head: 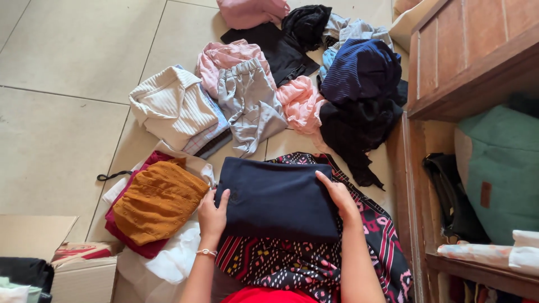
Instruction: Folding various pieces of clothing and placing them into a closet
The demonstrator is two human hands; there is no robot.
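Head view shows the left hand [212,216] and the right hand [338,194] lying flat, fingers together, on the two ends of a folded dark navy cloth garment [276,198], which rests on the patterned black-and-pink fabric [292,264] over the lap. Beside it a mustard knitted top [157,201] lies folded on a small stack, so folding looks partly done. The loose heap of pink, grey, cream and dark clothes [264,84] on the tiled floor [62,112] looks unsorted.

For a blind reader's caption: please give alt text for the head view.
Both hands, left and right, press on a folded navy garment lying on a patterned cloth. Loose clothes lie on the tile floor beyond, an orange top left, a wooden shelf right.
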